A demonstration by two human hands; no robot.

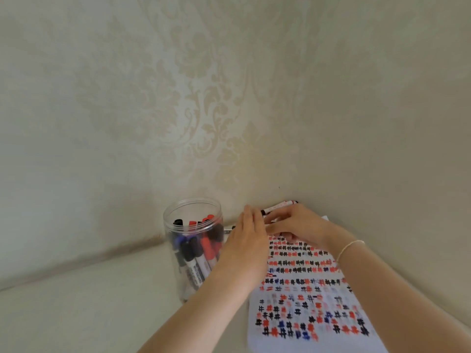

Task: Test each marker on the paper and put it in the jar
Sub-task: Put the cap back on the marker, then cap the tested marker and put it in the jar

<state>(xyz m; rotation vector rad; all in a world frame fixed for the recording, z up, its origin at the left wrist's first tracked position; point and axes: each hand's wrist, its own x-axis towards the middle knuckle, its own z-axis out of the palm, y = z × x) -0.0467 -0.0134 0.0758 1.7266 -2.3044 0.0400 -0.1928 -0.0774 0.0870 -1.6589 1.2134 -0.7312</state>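
A clear plastic jar stands by the wall with several black, blue and red markers in it. To its right lies the white paper, covered in rows of black, red and blue hash marks. Both hands meet at the paper's far end, next to the wall. My left hand is seen from the back with its fingers straight. My right hand reaches left over the paper's top edge, and its fingertips are hidden. A white marker with a black end shows just behind my right hand, and whether my fingers hold it is unclear.
The end of another marker lies at the wall between the jar and my left hand. The patterned wall rises directly behind the jar and paper. The pale tabletop extends left of the jar. My right wrist wears a thin bracelet.
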